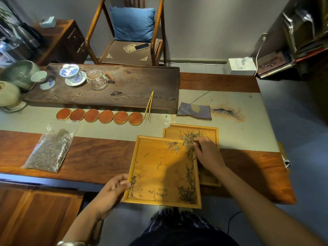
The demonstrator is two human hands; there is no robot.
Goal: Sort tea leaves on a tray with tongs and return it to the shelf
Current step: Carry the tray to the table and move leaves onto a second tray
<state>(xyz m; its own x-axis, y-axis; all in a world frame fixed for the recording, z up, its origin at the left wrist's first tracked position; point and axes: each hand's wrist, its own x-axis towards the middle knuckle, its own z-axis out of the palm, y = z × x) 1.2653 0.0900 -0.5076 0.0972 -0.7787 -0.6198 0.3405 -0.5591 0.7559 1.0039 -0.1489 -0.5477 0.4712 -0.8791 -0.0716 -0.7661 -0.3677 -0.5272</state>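
- Table (99,157): we see a long wooden surface with a pale runner; it carries everything below.
- Front tray (159,167): a shallow wooden tray with a raised rim, lying at the near edge of the table and overlapping the back tray (211,132) on its right side. We judge it stiff and light, best held by two opposite rims and kept level, since the load slides freely.
- Bag of tea (50,150): a clear soft pouch, well apart to the left; we expect it to sag if lifted by one corner.
- Left hand (110,192): it pinches the near-left rim of the front tray, thumb on top, steadying it.
- Right hand (207,151): it rests on the seam between the two trays, fingertips curled into a pile of leaves; we cannot tell whether any are pinched.
- Tongs (149,106): thin and springy, lying untouched beside the coasters (99,116); we would grip them at mid-length.
- Tea leaves (188,192): scattered along the front tray's right side and heaped on the back tray. Dry, feather-light and brittle, we judge; a gentle squeeze only.
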